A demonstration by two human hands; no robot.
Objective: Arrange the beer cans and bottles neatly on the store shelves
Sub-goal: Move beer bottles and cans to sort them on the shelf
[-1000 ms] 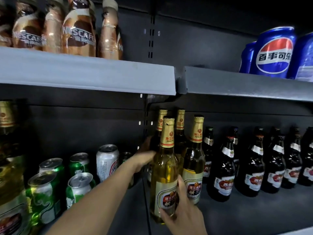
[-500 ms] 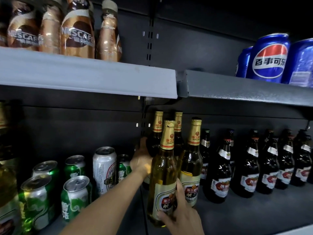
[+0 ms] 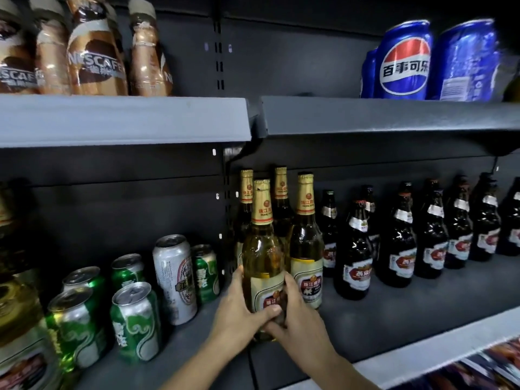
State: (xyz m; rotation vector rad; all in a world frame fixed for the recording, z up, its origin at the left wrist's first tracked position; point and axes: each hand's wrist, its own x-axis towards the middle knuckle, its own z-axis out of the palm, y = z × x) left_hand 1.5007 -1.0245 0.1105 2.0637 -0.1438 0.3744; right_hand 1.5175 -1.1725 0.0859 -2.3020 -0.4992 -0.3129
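Both hands clasp the lower body of one amber gold-foil bottle [image 3: 263,263] upright at the front of the lower shelf [image 3: 394,313], the left hand [image 3: 239,313] wrapped round its left side and the right hand [image 3: 298,319] round its right. Three matching gold-foil bottles [image 3: 306,243] stand just behind it, five green cans [image 3: 135,319] and one silver can [image 3: 176,277] to the left, and dark brown bottles [image 3: 356,249] to the right. Farthest, the upper shelf [image 3: 123,119] carries "NESCAFE" bottles [image 3: 95,52] and blue Pepsi cans [image 3: 403,60].

You see a dim scene: light falls from the front, the shelf recesses [image 3: 84,209] sink into shadow. Glare glints on the dark bottles [image 3: 354,249]. Wide-angle bending curves edges at 3 and 9 o'clock; corners blur.
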